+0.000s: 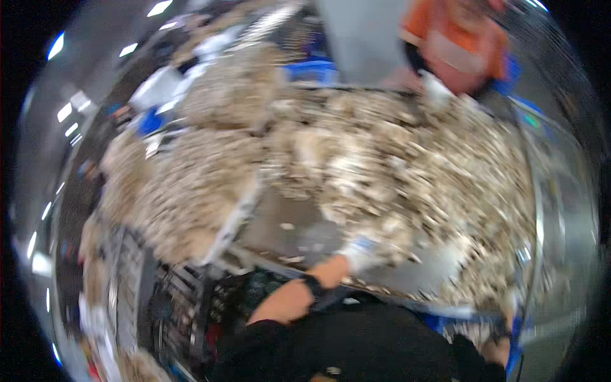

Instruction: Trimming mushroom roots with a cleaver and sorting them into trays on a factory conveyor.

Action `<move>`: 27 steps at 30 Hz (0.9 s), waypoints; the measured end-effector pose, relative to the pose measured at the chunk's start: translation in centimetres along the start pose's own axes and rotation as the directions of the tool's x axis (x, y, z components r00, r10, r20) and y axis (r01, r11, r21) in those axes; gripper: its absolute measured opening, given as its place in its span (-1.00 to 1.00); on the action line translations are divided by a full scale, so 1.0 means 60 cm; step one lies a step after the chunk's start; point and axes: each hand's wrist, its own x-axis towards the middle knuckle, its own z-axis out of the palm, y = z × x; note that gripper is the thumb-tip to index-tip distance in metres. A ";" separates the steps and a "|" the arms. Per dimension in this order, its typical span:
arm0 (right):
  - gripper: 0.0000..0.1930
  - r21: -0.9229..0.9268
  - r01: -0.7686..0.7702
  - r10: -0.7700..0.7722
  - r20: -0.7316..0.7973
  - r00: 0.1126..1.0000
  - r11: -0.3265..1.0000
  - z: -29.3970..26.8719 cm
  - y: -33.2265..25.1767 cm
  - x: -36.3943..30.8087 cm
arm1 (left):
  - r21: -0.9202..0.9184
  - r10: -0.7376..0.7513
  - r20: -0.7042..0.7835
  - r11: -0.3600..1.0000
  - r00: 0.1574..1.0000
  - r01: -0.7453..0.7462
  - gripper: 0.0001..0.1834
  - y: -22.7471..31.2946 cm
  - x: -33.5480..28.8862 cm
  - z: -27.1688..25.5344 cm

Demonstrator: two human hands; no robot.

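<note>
My left hand (361, 254), in a white glove with a bluish patch, reaches over the near part of a grey metal worktable (429, 270). It is at the front edge of a large heap of pale beige and brown pieces (356, 159), too blurred to name. Motion smears its fingers, so whether it holds a piece is unclear. At the lower right, my right hand (509, 304) is beside the table's near right corner, above a blue container (436, 323). That hand is small and blurred, and its fingers do not show clearly.
A co-worker in an orange top and pale apron (455, 54) stands across the table, a gloved hand at the heap. More pale material is piled on the left (191, 191), beyond a light divider (234, 219). Dark slatted racks (175, 286) stand at lower left.
</note>
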 end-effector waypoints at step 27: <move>-0.62 0.921 -0.013 -0.641 0.282 0.714 0.390 -0.195 -0.542 -0.148 | 0.023 -0.578 -0.137 0.810 0.804 0.586 -0.28 -0.017 -0.061 -0.053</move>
